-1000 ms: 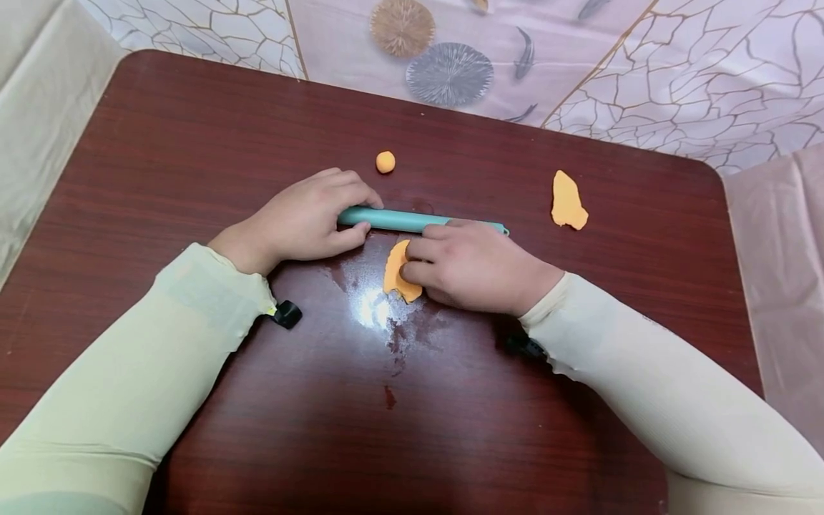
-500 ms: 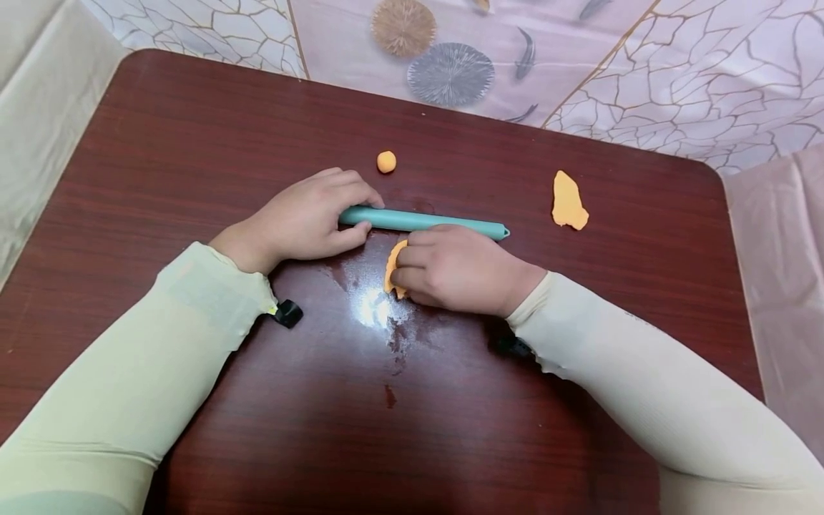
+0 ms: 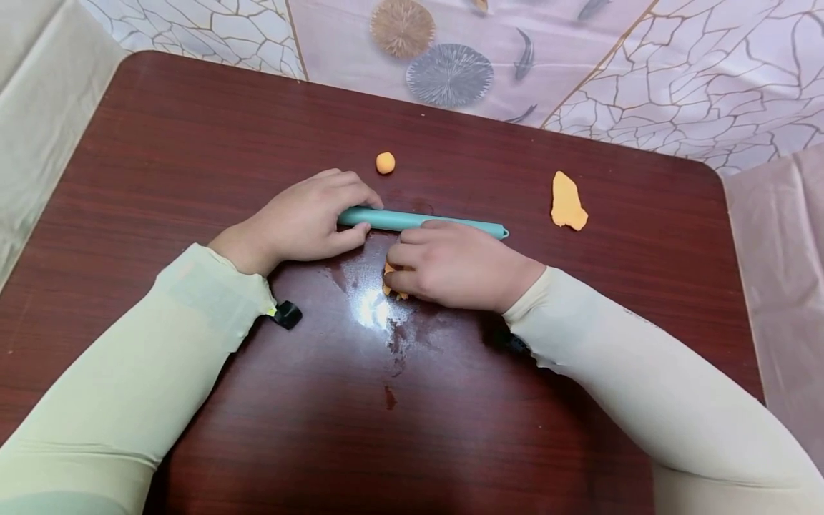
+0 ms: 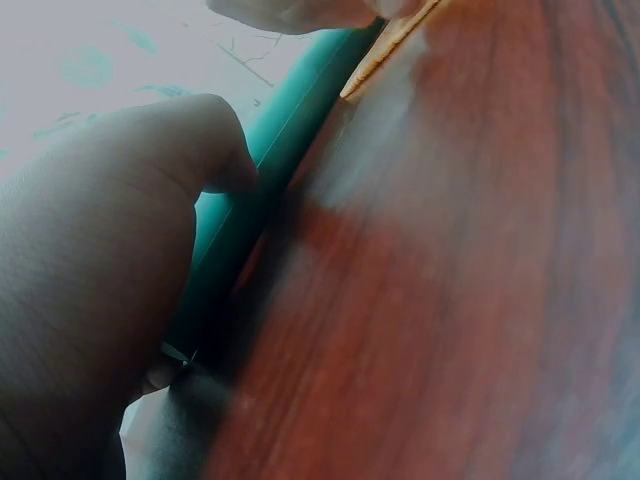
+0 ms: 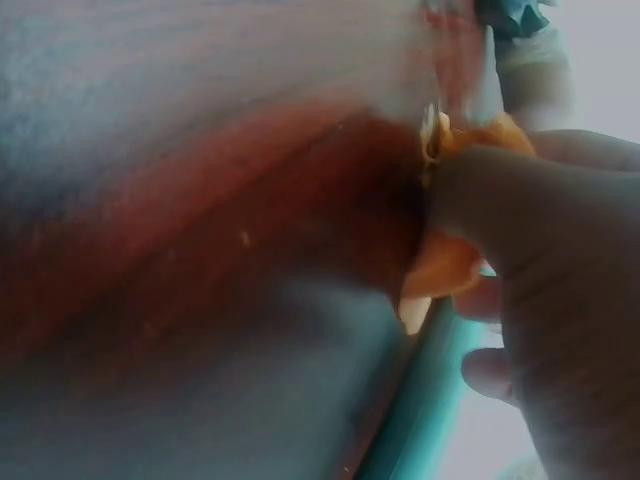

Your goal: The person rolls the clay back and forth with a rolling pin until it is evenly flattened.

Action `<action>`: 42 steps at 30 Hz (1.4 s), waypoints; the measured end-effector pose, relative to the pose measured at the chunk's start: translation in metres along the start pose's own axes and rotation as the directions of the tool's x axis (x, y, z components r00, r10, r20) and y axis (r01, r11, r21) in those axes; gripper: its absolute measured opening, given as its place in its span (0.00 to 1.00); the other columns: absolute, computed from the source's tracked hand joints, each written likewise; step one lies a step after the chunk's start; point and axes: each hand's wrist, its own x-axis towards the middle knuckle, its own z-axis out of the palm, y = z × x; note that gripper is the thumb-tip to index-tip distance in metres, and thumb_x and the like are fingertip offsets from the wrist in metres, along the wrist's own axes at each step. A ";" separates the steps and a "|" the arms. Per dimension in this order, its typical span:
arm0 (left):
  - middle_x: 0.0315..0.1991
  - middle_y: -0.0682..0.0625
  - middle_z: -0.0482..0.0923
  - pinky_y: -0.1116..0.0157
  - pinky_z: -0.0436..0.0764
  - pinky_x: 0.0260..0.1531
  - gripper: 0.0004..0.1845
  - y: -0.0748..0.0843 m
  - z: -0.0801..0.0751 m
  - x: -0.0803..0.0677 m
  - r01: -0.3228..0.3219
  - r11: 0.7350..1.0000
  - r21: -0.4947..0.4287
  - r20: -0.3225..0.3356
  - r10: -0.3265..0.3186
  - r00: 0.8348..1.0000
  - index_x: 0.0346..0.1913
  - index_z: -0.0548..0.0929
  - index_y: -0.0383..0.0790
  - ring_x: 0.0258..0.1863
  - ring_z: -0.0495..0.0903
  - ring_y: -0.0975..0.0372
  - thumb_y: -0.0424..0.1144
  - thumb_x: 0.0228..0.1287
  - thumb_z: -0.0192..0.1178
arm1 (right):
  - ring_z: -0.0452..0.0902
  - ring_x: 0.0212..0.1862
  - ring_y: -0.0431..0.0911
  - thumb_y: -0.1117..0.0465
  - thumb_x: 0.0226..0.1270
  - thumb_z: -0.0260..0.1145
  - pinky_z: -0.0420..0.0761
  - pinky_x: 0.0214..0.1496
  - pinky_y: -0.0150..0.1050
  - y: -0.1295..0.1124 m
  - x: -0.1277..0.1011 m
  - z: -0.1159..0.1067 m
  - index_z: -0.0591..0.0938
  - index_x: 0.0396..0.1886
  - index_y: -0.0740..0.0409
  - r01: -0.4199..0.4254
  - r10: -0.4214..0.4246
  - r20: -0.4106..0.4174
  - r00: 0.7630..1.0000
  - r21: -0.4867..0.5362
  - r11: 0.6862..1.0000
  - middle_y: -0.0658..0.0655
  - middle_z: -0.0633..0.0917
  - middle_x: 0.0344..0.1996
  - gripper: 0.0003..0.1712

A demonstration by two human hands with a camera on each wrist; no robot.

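Observation:
A teal rolling pin (image 3: 388, 219) lies across the middle of the table. My left hand (image 3: 307, 218) grips its left end, fingers over the far side and thumb on the near side. Just in front of the pin, my right hand (image 3: 460, 265) pinches a thin, ragged-edged piece of orange modelling clay (image 5: 445, 268) between thumb and fingers. In the right wrist view the clay looks crumpled and lifted at its edges; the hand covers most of it in the head view. The pin's right end, with a small loop, shows beyond the right hand.
A small orange clay ball (image 3: 385, 163) sits behind the pin. Farther right lies a flat, irregular orange clay piece (image 3: 568, 202). Whitish smears and a bright glare mark the dark red table (image 3: 412, 436). Patterned cloth (image 3: 450, 43) hangs behind its far edge.
My right hand has shifted slightly left over the near clay piece and bunched it up, so less of it shows. The left hand and the rolling pin have stayed put.

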 end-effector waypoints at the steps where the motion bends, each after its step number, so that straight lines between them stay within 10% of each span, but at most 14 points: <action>1: 0.50 0.53 0.87 0.56 0.75 0.57 0.14 0.000 0.000 0.000 0.002 1.000 -0.001 0.001 -0.002 1.000 0.58 0.89 0.45 0.48 0.78 0.56 0.44 0.75 0.67 | 0.81 0.47 0.49 0.67 0.78 0.72 0.86 0.57 0.44 -0.001 0.001 0.001 0.90 0.49 0.48 0.000 0.000 -0.011 1.000 -0.021 1.000 0.49 0.87 0.42 0.09; 9: 0.50 0.53 0.87 0.56 0.75 0.57 0.14 0.000 0.001 0.001 -0.007 1.000 0.001 -0.004 0.007 1.000 0.58 0.89 0.46 0.48 0.78 0.56 0.45 0.75 0.67 | 0.85 0.51 0.49 0.66 0.71 0.72 0.87 0.57 0.45 -0.004 -0.003 0.007 0.90 0.51 0.49 -0.146 0.151 -0.021 0.988 0.157 0.977 0.47 0.89 0.46 0.12; 21: 0.50 0.53 0.87 0.56 0.75 0.58 0.14 -0.001 0.002 -0.001 -0.014 1.000 0.001 -0.011 0.014 1.000 0.57 0.89 0.44 0.47 0.79 0.56 0.44 0.74 0.67 | 0.83 0.46 0.47 0.68 0.78 0.70 0.85 0.53 0.43 -0.002 0.007 0.006 0.90 0.48 0.50 0.056 -0.059 -0.049 0.997 -0.077 0.995 0.49 0.86 0.40 0.09; 35: 0.49 0.53 0.87 0.56 0.75 0.57 0.14 0.000 0.002 0.000 -0.018 1.000 0.001 -0.016 0.018 1.000 0.57 0.89 0.45 0.47 0.79 0.56 0.43 0.74 0.67 | 0.82 0.43 0.47 0.51 0.83 0.71 0.85 0.52 0.44 -0.005 0.011 0.011 0.88 0.42 0.48 -0.065 0.074 -0.072 0.995 0.118 0.991 0.45 0.86 0.38 0.08; 42: 0.50 0.53 0.87 0.57 0.75 0.57 0.13 0.000 0.000 0.000 -0.010 1.000 0.001 -0.013 0.010 1.000 0.57 0.89 0.46 0.47 0.78 0.56 0.43 0.74 0.67 | 0.82 0.40 0.48 0.58 0.80 0.72 0.85 0.47 0.43 -0.005 0.014 0.012 0.88 0.42 0.46 -0.119 0.129 -0.086 0.988 0.118 0.986 0.45 0.85 0.36 0.02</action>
